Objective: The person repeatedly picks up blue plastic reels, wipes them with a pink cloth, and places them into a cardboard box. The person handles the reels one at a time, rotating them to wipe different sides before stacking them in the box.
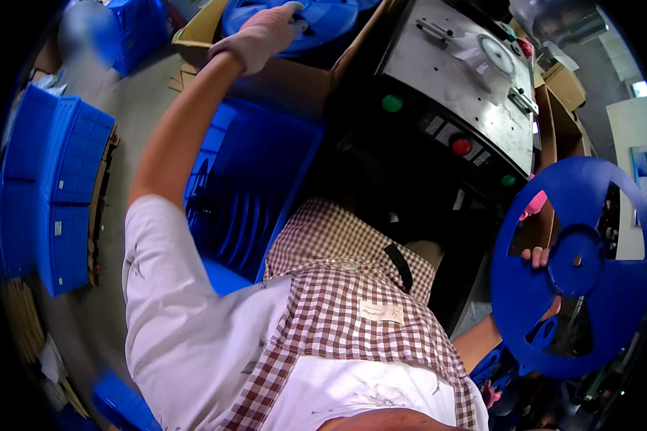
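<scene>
My left hand [260, 37], in a pale work glove, is stretched out to the far left. Its fingers curl over a blue plastic reel [331, 27] at the top of an open cardboard box [284, 87]. Off to the right, my bare right hand [536, 257] grips another blue reel [510, 305] through its cut-out openings, close to the hub. That reel stands on edge with its flat face toward me, hiding most of the hand. Only some fingertips and part of the thumb show.
A metal-topped machine [446, 79] with green and red buttons stands ahead. Below the cardboard box sits a blue bin [280, 136] with several reels upright in it. Stacked blue crates [75, 187] line the left side. Another cardboard box [562, 133] is behind the right reel.
</scene>
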Action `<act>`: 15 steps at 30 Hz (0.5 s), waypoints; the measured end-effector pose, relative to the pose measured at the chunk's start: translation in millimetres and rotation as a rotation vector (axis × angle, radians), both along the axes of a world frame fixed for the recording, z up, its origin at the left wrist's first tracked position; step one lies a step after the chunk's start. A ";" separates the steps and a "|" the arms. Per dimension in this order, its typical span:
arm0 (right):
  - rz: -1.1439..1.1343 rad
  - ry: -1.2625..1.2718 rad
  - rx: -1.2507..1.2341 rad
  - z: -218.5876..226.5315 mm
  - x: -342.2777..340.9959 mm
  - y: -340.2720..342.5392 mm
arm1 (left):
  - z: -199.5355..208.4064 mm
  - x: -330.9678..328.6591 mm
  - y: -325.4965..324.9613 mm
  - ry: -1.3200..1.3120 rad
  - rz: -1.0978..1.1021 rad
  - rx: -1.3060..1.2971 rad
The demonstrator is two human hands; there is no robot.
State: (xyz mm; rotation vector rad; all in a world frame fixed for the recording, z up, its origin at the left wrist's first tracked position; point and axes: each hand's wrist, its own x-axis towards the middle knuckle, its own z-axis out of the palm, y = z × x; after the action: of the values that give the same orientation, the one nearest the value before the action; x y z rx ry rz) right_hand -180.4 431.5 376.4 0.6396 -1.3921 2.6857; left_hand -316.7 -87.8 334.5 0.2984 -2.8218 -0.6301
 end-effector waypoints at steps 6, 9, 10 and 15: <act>-0.132 0.003 0.027 -8.4 23.7 24.9 | -19.0 -115.3 -12.5 -0.558 0.074 -0.405; -0.197 -0.039 0.028 -8.5 30.3 30.6 | -49.8 -144.6 -53.2 -0.630 0.177 -0.228; -0.203 -0.058 0.014 -11.8 26.6 32.8 | -44.4 -139.3 -40.7 -0.710 0.149 -0.282; -0.199 -0.071 -0.088 -7.8 28.9 25.1 | -43.3 -133.4 -24.1 -0.024 0.757 0.696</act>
State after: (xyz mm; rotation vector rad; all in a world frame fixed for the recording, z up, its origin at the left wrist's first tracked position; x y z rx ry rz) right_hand -151.4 456.6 368.5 0.3807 -1.2699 2.6163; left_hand -450.1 -111.9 291.2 1.3884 -2.1217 -1.3459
